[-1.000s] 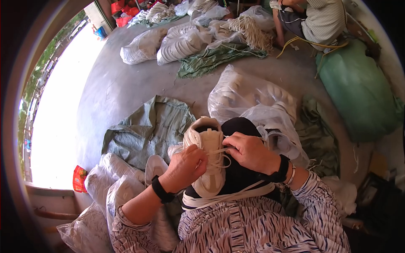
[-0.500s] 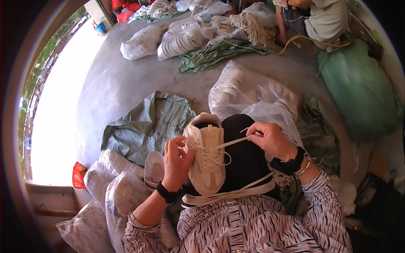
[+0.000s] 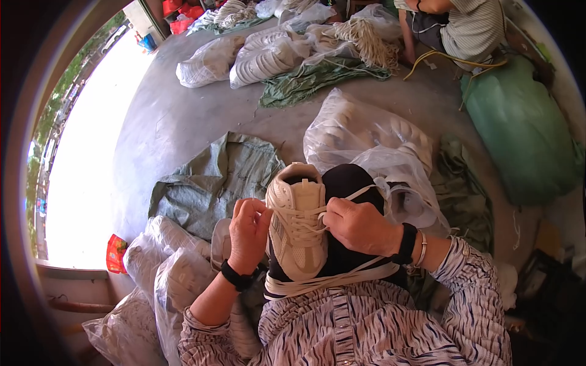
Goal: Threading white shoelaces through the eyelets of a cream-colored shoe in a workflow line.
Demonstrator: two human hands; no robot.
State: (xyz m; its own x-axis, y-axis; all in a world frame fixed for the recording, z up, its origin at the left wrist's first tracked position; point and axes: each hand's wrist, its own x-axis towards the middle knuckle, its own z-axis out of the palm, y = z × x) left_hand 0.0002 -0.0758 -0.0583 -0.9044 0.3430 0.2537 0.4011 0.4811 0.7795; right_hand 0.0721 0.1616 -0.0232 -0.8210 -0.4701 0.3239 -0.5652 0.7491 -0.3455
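Observation:
A cream sneaker (image 3: 297, 210) rests on my lap over dark trousers, its heel pointing away from me and its toe toward me. At its left side my left hand (image 3: 248, 235) is closed, fingertips pinched beside the eyelets; what they hold, if anything, is too small to make out. My right hand (image 3: 360, 224) presses against the shoe's right side, fingers closed on a cream shoelace (image 3: 361, 193) whose free end trails up over my knee. A bundle of loose cream laces (image 3: 332, 287) lies across my lap.
Clear bags of shoes (image 3: 366, 125) lie ahead, beside a green woven sack (image 3: 213, 171). More bags (image 3: 177, 268) sit at my left. A full green sack (image 3: 522, 134) stands at right, near another seated person (image 3: 470, 30). Bagged shoes (image 3: 274, 55) line the far floor.
My right hand has come in leftward from my knee to the shoe's right eyelets, bringing the lace with it. My left hand has shifted only slightly.

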